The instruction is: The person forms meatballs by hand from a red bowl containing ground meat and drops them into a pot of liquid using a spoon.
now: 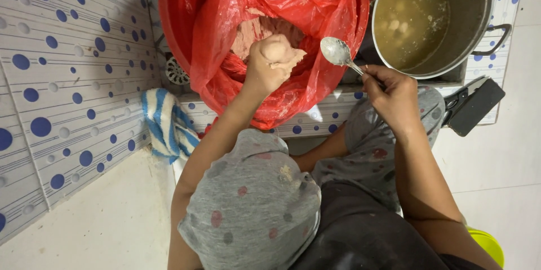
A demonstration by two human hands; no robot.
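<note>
Red basin (169, 16) sits on the dotted tile ledge (315, 121), lined with a red plastic bag (293, 0) that spills over the ledge's near edge; pinkish paste (256, 33) lies in the bottom of the bag. Steel pot (451, 16) just beside the basin on its right, holding cloudy yellowish broth (408, 16) with a few pale balls floating in it; black handle on the pot's right side. Person crouches at the ledge's near edge, knees in grey dotted fabric. Blue-and-white striped cloth (166, 123) lies at the ledge's left corner against the tiled wall, drain grate (176, 71) just above it. Black flat object (473, 104) rests at the ledge's right end below the pot. Left hand (270, 67) is inside the bag, grip closed in a fist around a lump of the paste, a rounded ball of it squeezed out at the top of the fist. Right hand (394, 95) has its grip closed on the handle of a metal spoon (338, 53), bowl smeared white, held just beside the fist, between basin and pot, apart from the paste ball.
</note>
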